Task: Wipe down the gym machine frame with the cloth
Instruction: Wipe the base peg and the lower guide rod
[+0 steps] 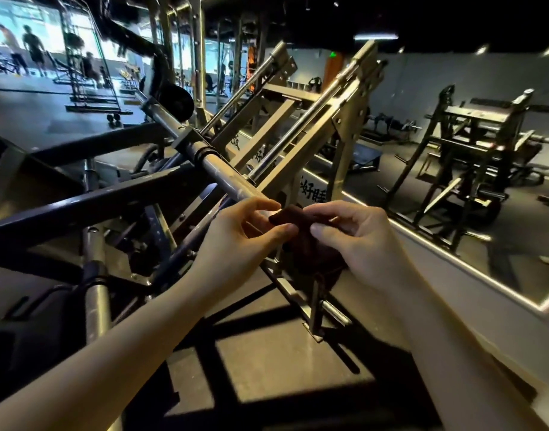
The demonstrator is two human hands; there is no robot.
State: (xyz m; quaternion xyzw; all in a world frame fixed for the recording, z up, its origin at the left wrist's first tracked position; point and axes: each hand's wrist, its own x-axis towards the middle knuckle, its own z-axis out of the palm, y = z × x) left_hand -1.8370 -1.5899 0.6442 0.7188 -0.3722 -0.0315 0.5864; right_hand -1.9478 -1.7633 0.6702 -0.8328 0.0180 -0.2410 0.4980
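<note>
Your left hand (245, 234) and right hand (357, 241) pinch the dark cloth (307, 247) between them, its bulk hanging below your fingertips, the gym machine frame (218, 174) just beyond. So thin a hold on its edge could let the cloth slip as you reach.

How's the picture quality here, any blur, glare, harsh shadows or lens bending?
Head view, lighting: dim gym, windows blown out at upper left. Head view, focus: left hand, right hand and cloth fairly sharp, though the cloth's folds sink into darkness; distant people smeared. Head view, shadows: the machine frame casts hard-edged bands on the floor. Head view, distortion: wide lens bows bars near the edges.
</note>
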